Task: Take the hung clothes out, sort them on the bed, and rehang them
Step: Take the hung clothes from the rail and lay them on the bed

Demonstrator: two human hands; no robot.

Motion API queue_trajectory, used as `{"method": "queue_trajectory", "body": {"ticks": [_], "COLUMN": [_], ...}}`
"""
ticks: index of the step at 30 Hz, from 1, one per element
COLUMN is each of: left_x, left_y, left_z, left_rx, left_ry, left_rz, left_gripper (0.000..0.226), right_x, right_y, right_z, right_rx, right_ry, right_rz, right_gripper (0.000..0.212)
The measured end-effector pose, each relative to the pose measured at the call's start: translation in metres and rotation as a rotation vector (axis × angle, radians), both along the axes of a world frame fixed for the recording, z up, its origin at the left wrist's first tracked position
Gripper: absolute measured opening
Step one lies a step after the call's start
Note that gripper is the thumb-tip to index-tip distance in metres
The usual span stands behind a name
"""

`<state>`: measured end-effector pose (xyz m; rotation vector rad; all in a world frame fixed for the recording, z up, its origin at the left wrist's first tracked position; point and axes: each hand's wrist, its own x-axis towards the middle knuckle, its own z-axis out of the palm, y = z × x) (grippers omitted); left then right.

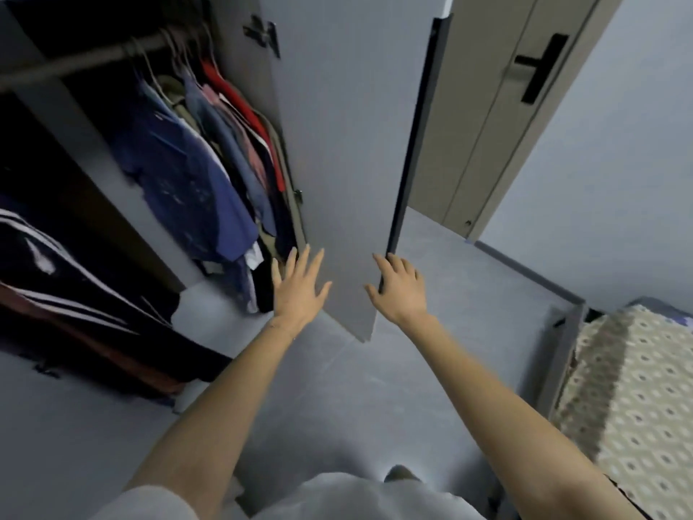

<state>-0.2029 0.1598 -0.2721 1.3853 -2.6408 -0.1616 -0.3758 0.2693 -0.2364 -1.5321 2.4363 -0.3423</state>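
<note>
Grey bedroom, blurred hung clothes (pixel 195 170) far left, bed (pixel 637 388) cut off right; left hand (pixel 298 285) spread, empty, right hand (pixel 399 285) grips wardrobe door (pixel 348 144) edge.

A grey wardrobe door (pixel 348 144) is standing open at the centre, with a black hinge (pixel 262 33) showing near its top. Behind it, a beige room door (pixel 483 118) is carrying a black lever handle (pixel 540 65). Pale grey floor (pixel 468 287) is meeting a blue-grey wall (pixel 618 163) along darker skirting (pixel 525 266).
</note>
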Motion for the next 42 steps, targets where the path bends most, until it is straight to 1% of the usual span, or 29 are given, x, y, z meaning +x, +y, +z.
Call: {"method": "queue_trajectory", "body": {"ticks": [8,13,18,21,24,27,31,35,39,42], "left_x": [0.061,0.094,0.112,0.122,0.134,0.148,0.165,0.18,0.189,0.196], "left_y": [-0.097,-0.171,-0.235,-0.269,-0.293,-0.307,-0.33,-0.355,-0.374,-0.39], "left_z": [0.021,0.034,0.052,0.058,0.058,0.059,0.059,0.06,0.059,0.056], "left_rx": [-0.067,-0.09,-0.112,-0.115,-0.113,-0.132,-0.122,-0.128,-0.13,-0.091], "left_ry": [0.11,0.092,0.15,0.133,0.132,0.149,0.186,0.226,0.266,0.258], "left_rz": [0.206,0.346,0.48,0.553,0.62,0.644,0.671,0.641,0.586,0.555], "left_gripper": [0.065,0.065,0.065,0.065,0.065,0.065,0.066,0.073,0.075,0.064], "right_x": [0.049,0.066,0.077,0.089,0.103,0.118,0.137,0.152,0.161,0.169], "right_y": [-0.14,-0.24,-0.331,-0.382,-0.422,-0.453,-0.486,-0.51,-0.525,-0.53], "right_z": [0.026,0.036,0.051,0.063,0.069,0.07,0.077,0.082,0.082,0.082], "right_rx": [-0.107,-0.183,-0.25,-0.291,-0.312,-0.315,-0.338,-0.382,-0.378,-0.352], "right_ry": [0.035,0.014,0.001,-0.009,-0.063,-0.115,-0.196,-0.267,-0.176,-0.072], "right_rz": [0.231,0.361,0.507,0.602,0.667,0.714,0.717,0.657,0.588,0.513], "right_gripper": [0.068,0.065,0.066,0.064,0.062,0.063,0.063,0.059,0.056,0.042]}}
